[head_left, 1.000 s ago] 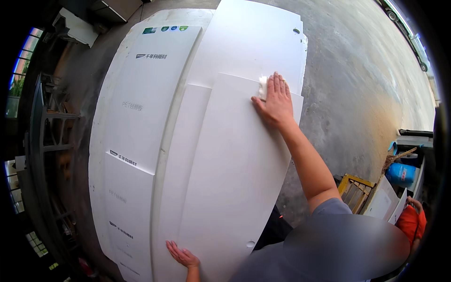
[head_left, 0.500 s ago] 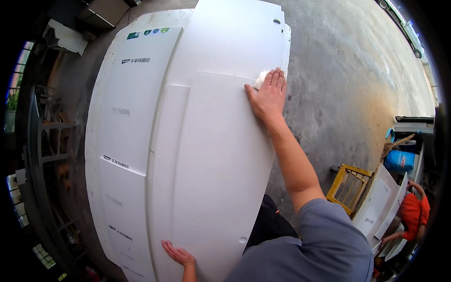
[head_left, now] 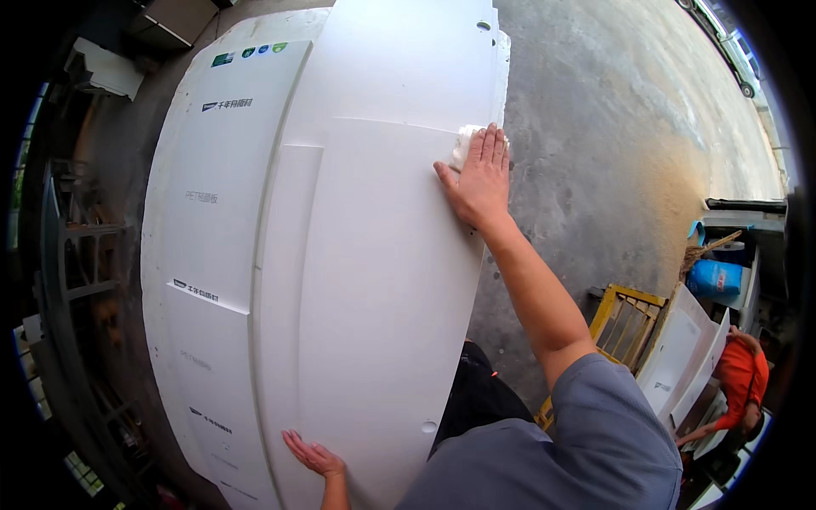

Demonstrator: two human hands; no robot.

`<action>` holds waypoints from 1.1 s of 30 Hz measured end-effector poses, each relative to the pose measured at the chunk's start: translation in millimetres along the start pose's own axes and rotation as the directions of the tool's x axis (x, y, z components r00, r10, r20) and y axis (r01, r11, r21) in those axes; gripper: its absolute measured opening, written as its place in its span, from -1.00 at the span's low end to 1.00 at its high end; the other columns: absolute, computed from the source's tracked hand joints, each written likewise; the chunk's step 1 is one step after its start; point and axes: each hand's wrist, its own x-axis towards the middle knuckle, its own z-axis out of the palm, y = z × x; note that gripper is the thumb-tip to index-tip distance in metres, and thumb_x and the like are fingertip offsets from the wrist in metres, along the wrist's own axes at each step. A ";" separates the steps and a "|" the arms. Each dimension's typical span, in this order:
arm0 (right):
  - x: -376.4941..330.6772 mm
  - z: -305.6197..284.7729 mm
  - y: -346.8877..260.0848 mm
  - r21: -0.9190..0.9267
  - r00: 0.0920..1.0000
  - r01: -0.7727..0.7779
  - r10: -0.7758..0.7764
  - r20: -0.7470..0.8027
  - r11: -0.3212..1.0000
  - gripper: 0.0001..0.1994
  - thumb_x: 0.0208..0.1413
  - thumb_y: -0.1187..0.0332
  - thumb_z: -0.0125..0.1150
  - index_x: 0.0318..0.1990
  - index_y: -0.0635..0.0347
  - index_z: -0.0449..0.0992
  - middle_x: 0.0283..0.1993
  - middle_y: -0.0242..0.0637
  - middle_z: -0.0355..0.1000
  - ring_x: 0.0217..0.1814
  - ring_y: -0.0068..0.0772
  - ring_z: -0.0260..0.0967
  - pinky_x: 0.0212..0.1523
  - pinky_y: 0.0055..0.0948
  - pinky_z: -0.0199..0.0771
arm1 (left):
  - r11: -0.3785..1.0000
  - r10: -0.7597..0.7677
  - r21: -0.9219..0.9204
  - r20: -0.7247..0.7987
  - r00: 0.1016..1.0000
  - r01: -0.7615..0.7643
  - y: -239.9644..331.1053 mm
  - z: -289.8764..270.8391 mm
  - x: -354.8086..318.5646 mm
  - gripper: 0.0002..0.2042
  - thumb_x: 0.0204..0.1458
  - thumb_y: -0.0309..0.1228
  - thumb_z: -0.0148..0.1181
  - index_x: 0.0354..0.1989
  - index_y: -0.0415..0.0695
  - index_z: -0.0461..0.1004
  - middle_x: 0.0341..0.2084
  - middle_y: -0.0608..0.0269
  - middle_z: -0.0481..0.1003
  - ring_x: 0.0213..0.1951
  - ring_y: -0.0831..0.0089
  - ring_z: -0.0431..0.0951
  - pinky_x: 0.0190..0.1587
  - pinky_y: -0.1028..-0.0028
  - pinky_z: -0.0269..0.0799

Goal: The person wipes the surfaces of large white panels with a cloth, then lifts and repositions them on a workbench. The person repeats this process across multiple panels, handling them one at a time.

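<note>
The fingers (head_left: 486, 149) of the right hand (head_left: 478, 183) lie flat and together, pressing a small white cloth (head_left: 463, 143) against the big white panel (head_left: 374, 255); they are extended, not curled round anything, so the cloth is pinned under them, not gripped. The fingers (head_left: 297, 442) of the left hand (head_left: 316, 456) are spread open and rest flat on the panel's near end, holding nothing.

Taking the panel as the landmark: it is a long, smooth, moulded sheet with a shallow raised step running along its length, and it lies on a wider white sheet (head_left: 204, 212) with small printed marks that shows along its left side. The concrete floor (head_left: 612, 127) runs along its right edge. Beyond that edge, to the lower right, stand a yellow frame (head_left: 625, 310), a blue bag (head_left: 714, 278) and a person in orange (head_left: 738, 374) handling other white panels (head_left: 680, 340). The cloth sits near the panel's right edge, about a third of the way from its far end.

The work looks like wiping the panel's surface. To do it well, the right palm would best keep even pressure over the whole cloth so that no corner folds out, and move in long overlapping strokes along the panel. The left hand should press down firmly so the light sheet does not slide. Near the edge, the cloth could slip off.
</note>
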 end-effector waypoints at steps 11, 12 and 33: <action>-66.0 -4.3 -36.9 -0.059 0.910 0.350 -0.324 0.258 0.935 0.01 0.19 -0.14 0.21 0.51 0.50 -0.08 0.62 0.21 -0.21 0.71 0.13 -0.40 0.63 0.11 -0.45 | 0.998 -0.067 -0.004 -0.002 0.998 0.067 7.8 -4.5 -3.9 -0.40 0.33 -0.13 -0.20 0.39 -0.34 0.25 0.46 -0.17 0.15 0.45 -0.17 0.14 0.46 -0.02 0.05; -37.5 6.6 -40.5 -0.083 0.909 0.376 -0.350 0.228 0.923 0.01 0.19 -0.16 0.18 0.53 0.45 -0.08 0.64 0.15 -0.23 0.72 0.08 -0.40 0.63 0.12 -0.49 | 0.997 -0.081 -0.003 0.000 0.997 0.081 7.6 -7.3 -5.1 -0.40 0.32 -0.14 -0.19 0.39 -0.33 0.25 0.46 -0.17 0.15 0.45 -0.17 0.13 0.46 -0.03 0.04; -50.5 102.8 -167.4 -0.106 0.409 0.910 -0.910 0.074 0.400 -0.17 0.43 -0.17 -0.22 0.56 0.36 -0.12 0.68 -0.02 -0.27 0.73 -0.03 -0.41 0.66 -0.15 -0.43 | 0.933 -0.129 -0.346 -0.059 0.990 0.101 28.0 0.1 -19.9 -0.28 0.15 -0.31 0.26 0.46 -0.27 0.13 0.51 -0.07 0.04 0.53 -0.05 0.00 0.51 -0.14 -0.12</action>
